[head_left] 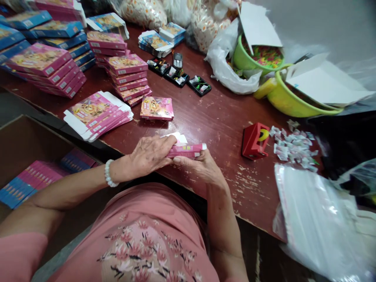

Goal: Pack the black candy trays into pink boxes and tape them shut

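Note:
Between both hands, above the table's front edge, is a small pink cardboard box (189, 149) with white end flaps showing. My left hand (152, 154), with a beaded bracelet at the wrist, lies over the box's left end, fingers closed on it. My right hand (202, 166) grips the right end, thumb along the near side and fingers hidden behind. Just beyond the hands sits a closed pink box (157, 108). Left of that lies a fanned pile of flat pink cartons (96, 113), and a stack of pink boxes (127, 74) rises behind.
A red tape dispenser (255, 141) stands right, beside small wrapped packets (293, 147) and clear plastic bags (311, 211). Green basins (302, 105) and black trays (176, 76) are further back. Blue boxes (58, 31) are stacked far left; an open carton (17, 137) sits below.

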Demonstrator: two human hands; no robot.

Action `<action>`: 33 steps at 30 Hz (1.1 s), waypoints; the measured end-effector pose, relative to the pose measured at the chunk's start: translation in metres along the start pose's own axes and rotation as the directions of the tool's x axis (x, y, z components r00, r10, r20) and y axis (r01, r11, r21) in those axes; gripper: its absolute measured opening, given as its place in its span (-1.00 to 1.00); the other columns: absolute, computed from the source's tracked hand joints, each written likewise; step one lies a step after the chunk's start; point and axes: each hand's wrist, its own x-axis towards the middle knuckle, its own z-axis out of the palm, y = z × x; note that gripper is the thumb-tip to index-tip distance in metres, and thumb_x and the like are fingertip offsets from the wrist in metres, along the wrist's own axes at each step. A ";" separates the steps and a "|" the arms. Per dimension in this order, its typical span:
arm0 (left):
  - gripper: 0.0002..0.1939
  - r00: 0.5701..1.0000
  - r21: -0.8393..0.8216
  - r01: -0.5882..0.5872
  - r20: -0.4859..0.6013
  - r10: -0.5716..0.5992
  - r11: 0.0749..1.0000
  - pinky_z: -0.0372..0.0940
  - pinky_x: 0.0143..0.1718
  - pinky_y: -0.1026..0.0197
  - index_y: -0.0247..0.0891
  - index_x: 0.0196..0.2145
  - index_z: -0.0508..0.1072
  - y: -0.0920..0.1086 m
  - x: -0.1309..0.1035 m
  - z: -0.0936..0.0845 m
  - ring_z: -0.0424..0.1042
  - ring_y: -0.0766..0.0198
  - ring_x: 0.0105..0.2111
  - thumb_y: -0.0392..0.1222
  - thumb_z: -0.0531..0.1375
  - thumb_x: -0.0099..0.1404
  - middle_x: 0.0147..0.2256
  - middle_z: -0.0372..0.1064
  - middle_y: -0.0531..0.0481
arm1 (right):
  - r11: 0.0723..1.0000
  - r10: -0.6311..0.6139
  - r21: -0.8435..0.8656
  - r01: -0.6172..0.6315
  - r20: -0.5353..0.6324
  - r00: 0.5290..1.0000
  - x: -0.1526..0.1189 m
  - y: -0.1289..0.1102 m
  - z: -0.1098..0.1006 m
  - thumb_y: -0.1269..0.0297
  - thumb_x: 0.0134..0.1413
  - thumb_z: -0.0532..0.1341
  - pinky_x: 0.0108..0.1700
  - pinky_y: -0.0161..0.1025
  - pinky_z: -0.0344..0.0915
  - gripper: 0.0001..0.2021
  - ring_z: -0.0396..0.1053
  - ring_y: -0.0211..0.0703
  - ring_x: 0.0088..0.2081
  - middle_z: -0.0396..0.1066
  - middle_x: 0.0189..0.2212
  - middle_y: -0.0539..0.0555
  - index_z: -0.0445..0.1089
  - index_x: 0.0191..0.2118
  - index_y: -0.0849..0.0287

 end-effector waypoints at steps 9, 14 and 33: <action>-0.63 0.997 -0.119 0.036 -0.059 -0.043 0.992 0.20 -0.47 0.27 -0.27 -0.04 0.42 0.000 0.008 0.009 0.56 0.17 -0.42 0.10 0.07 0.51 -0.37 0.55 -0.07 | 0.949 -0.261 -0.237 0.208 -0.218 0.940 0.007 0.014 0.017 0.10 0.12 0.44 -0.22 -0.16 0.51 -0.82 0.51 -0.14 -0.37 0.60 -0.39 -0.01 0.62 -0.33 0.09; -0.63 0.967 -0.513 0.187 -0.053 -0.248 0.838 0.26 -0.45 0.27 -0.29 -0.09 0.53 -0.010 0.008 -0.002 0.49 0.22 -0.45 0.08 0.14 0.46 -0.38 0.55 -0.04 | 0.635 -0.663 -0.744 0.209 -0.386 0.642 0.002 0.010 0.005 -0.03 0.01 0.49 0.23 0.10 0.34 -0.55 0.46 0.08 0.07 0.54 -0.03 0.14 0.53 -0.04 0.06; -0.53 0.721 -0.963 0.251 0.115 -0.683 0.103 0.51 -0.31 0.21 -0.31 -0.28 0.60 0.016 0.004 0.029 0.53 0.25 -0.41 0.06 0.55 -0.03 -0.35 0.60 -0.02 | 0.966 -0.228 0.016 0.259 -0.424 0.877 0.008 0.037 0.012 0.03 0.16 0.37 -0.09 -0.20 0.47 -0.75 0.48 -0.15 -0.25 0.56 -0.25 -0.01 0.51 -0.17 0.07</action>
